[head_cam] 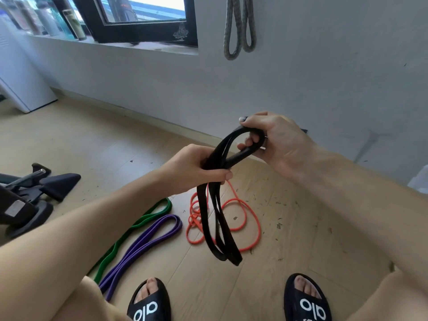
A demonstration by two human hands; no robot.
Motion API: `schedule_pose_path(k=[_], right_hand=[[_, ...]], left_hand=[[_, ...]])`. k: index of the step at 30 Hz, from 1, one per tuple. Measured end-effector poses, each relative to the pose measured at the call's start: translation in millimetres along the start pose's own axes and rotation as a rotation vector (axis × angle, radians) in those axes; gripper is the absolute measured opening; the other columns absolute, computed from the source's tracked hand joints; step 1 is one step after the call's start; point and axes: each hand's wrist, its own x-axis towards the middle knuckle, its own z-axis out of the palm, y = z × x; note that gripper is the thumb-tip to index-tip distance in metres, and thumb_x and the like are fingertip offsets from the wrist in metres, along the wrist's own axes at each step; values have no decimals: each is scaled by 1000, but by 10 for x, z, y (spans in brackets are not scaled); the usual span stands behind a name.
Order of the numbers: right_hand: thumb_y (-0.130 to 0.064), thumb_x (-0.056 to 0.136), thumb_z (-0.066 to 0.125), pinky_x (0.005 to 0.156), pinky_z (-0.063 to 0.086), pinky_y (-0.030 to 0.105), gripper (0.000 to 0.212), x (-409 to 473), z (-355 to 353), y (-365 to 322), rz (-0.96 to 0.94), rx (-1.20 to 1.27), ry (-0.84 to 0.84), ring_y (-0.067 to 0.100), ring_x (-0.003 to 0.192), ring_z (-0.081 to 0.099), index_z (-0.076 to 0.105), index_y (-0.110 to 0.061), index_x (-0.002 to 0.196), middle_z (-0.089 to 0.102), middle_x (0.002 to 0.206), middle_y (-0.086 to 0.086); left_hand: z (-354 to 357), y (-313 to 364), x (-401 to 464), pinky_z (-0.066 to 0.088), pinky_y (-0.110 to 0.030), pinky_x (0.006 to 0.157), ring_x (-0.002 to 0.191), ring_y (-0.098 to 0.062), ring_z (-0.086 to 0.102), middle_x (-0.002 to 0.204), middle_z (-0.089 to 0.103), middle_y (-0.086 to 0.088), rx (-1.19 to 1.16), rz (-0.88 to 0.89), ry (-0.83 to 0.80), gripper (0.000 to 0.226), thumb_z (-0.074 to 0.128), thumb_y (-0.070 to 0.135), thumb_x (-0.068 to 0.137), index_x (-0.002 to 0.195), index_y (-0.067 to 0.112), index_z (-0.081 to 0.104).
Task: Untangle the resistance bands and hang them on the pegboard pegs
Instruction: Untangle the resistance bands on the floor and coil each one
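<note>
Landmark = black band (214, 205), held up mid-view over the wood floor (289, 228).

Far left of black band: white cabinet (20, 72) against the wall, w/ bottles (46, 17) on the windowsill above it. Below that, still well left of the band, dark exercise equipment (34, 188) sits on the floor.

Nearer, left of and lower than the band: green band (136, 225) and purple band (148, 239) lie side by side on the floor, touching along much of their length, both running diagonally toward the person's left leg. Neither looks knotted.

Left hand (196, 169): fingers and thumb curled tight around the bunched strands of the black band, approx. at its upper third. Below this grip the band hangs in long folded loops, ends dangling clear of the floor.

Right behind and below the hanging loops: orange band (231, 218), thin, sprawled on the floor in several overlapping coils, partly hidden by the black one.

Above, right of the window (143, 17): grey band (239, 26) hangs on the wall in two loops; its peg is out of frame.

Right hand (275, 140), up and right of the left: fingers hooked through the black band's top loop, thumb over it, so closed around it.

Bottom: two feet in black slides (308, 302), either side of the band's dangling ends.
</note>
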Motion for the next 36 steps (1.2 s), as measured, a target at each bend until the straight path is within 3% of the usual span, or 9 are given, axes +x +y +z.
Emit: schedule_pose_path(k=[6, 9, 13, 17, 20, 22, 26, 31, 36], right_hand=[[-8, 95, 61, 86, 62, 40, 6, 2, -76, -27, 69, 52, -66, 15, 66, 57, 62, -2, 98, 50, 69, 4], [-6, 93, 61, 73, 61, 32, 5, -34, -29, -18, 45, -20, -116, 18, 73, 57, 60, -4, 97, 53, 82, 10], [-4, 90, 65, 63, 56, 25, 16, -26, 36, -17, 24, -35, -38, 16, 69, 58, 58, -4, 105, 56, 89, 14], [-24, 88, 77, 76, 63, 38, 39, 8, 23, 2, 78, -107, -19, 18, 78, 62, 59, -4, 115, 52, 77, 4], [-36, 86, 80, 78, 64, 47, 44, 6, 43, 56, 141, -301, -14, 22, 93, 69, 59, -9, 114, 60, 85, 2], [-38, 89, 77, 76, 65, 46, 41, -10, 45, 71, 149, -457, -22, 24, 98, 69, 58, -13, 115, 61, 96, 4], [-26, 94, 73, 75, 65, 46, 29, -21, 35, 52, 176, -440, -78, 30, 87, 76, 56, -10, 112, 66, 100, 11], [-8, 88, 74, 69, 61, 35, 24, 9, 70, 35, 11, -365, -27, 32, 90, 74, 55, -8, 103, 66, 110, 22], [-3, 87, 73, 66, 55, 30, 24, -6, 107, 13, -59, -224, -8, 32, 93, 73, 53, -10, 99, 64, 95, 15]], left_hand=[[-107, 61, -50, 60, -38, 91, 95, -31, 76, 98, 77, -18, -141, 4, -45, 21, 75, 9, 89, 108, 2, 72], [-92, 22, -76, 60, -42, 92, 100, -36, 74, 104, 75, -24, -155, -1, -93, 27, 72, 4, 90, 115, -1, 66], [-118, 3, -72, 59, -51, 92, 93, -35, 75, 96, 77, -19, -60, 22, -88, 25, 76, 8, 89, 111, 5, 65], [-150, 18, -59, 57, -61, 89, 85, -40, 73, 90, 71, -27, -18, 80, 8, 40, 82, 31, 80, 103, 3, 65], [-138, -18, -57, 59, -45, 75, 67, -28, 62, 73, 64, -12, 38, 108, 36, 25, 82, 26, 84, 91, 8, 67], [-138, -28, -78, 48, -33, 65, 62, -16, 53, 65, 57, -1, 78, 110, 44, 15, 81, 20, 87, 87, 13, 67], [-167, -28, -101, 53, -37, 71, 77, -29, 66, 81, 71, -9, 139, 110, 43, 10, 79, 19, 89, 94, 20, 71], [-125, -19, -90, 62, -42, 82, 77, -21, 75, 82, 76, 4, 153, 88, 23, 18, 82, 22, 85, 96, 22, 69], [-92, -29, -89, 60, -52, 86, 87, -34, 72, 93, 73, -17, 100, 99, -15, 30, 81, 26, 84, 105, 9, 68]])
